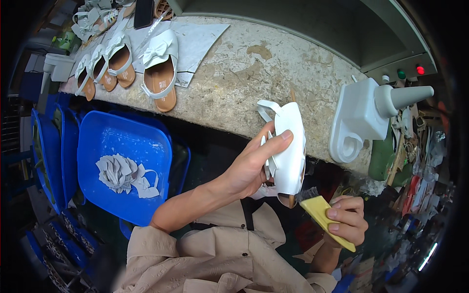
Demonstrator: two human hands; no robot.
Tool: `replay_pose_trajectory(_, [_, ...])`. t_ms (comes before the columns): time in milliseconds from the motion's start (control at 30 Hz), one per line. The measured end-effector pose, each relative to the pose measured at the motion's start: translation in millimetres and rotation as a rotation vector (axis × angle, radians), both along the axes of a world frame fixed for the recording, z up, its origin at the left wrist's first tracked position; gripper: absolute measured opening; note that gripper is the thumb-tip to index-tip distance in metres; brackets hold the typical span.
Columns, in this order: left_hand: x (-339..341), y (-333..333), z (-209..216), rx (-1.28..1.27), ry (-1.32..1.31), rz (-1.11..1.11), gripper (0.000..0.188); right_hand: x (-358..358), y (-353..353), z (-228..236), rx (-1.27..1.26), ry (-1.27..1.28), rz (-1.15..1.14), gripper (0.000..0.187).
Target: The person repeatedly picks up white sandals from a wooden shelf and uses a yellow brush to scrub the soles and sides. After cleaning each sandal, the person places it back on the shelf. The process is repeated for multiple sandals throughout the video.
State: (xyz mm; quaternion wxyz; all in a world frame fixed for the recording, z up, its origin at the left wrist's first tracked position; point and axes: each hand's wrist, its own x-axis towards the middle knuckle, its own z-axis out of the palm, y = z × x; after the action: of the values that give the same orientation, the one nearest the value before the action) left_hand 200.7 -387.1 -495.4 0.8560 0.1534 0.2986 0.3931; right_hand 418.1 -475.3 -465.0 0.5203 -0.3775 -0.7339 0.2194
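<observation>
My left hand (pixel 256 163) grips a white sandal (pixel 291 156) near the bench's front edge, with the thumb pressed on its smooth white upper. The sandal is on its side, its strap loop at the top and its white bow partly hidden by my fingers. Lower right of it, my right hand (pixel 349 220) is closed around a yellow-handled brush (pixel 320 215). The brush's dark bristles point at the sandal's lower end; whether they touch it I cannot tell.
Several finished-looking white bow sandals (pixel 160 56) stand on paper at the bench's (pixel 229 73) left. A white plastic container with a grey cone nozzle (pixel 359 115) stands at its right end. Below left, a blue bin (pixel 88 146) holds white cut pieces (pixel 119 173). A cabinet (pixel 312 24) borders the back.
</observation>
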Motion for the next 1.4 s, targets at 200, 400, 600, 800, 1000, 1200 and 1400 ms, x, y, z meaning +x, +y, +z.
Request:
replay_pose_trajectory(200, [-1, 0, 3, 0.015, 0.003, -0.002, 0.064, -5, 16, 7, 0.05, -0.008, 0.128, 0.01])
replay_pose_trajectory(400, [-3, 1, 1, 0.021, 0.029, 0.0, 0.068, -13, 21, 22, -0.226, 0.197, -0.001, 0.019])
replay_pose_trajectory(600, [-4, 1, 3, 0.049, 0.048, 0.028, 0.066, -14, 39, 28, -0.408, 0.295, -0.026, 0.017])
replay_pose_trajectory(800, [-5, 2, 7, 0.034, 0.092, 0.061, 0.062, -7, 42, 19, -0.398, 0.387, 0.111, 0.021])
replay_pose_trajectory(1000, [-7, 4, 13, 0.055, 0.084, 0.036, 0.06, -8, 48, 11, -0.374, 0.39, 0.011, 0.021])
replay_pose_trajectory(1200, [-7, 4, 7, 0.165, 0.126, 0.131, 0.056, -20, 30, 4, -0.087, 0.144, -0.09, 0.026])
replay_pose_trajectory(1400, [-12, 5, 5, 0.239, 0.218, 0.104, 0.065, -33, 20, 8, -0.069, 0.068, -0.222, 0.029])
